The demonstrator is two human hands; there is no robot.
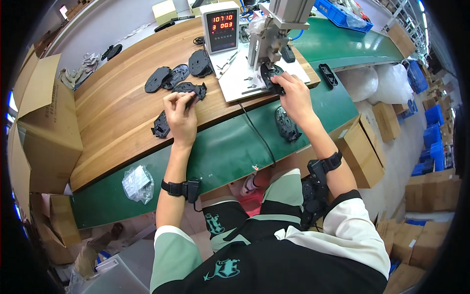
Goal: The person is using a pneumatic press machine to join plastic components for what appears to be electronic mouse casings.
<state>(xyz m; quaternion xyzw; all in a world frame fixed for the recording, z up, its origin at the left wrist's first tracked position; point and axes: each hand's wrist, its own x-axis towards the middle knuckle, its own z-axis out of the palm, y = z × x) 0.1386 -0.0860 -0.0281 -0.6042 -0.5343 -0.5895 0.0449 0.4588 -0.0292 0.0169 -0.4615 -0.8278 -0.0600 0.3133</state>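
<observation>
Black forearm straps (pixel 174 188), pale sleeves (pixel 175 255).

Meter (pixel 221 45): two rows, red digits
Shirt (pixel 293 259): ornate teal letter
Shorts (pixel 230 211): similar teal lettering
Crate (pixel 342 18): pale marks, unreadable from here

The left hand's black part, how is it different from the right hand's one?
The left part is over the wooden board; the right part is over the white plate. The right part is at the press; the left part is away from it. Both are black.
</observation>
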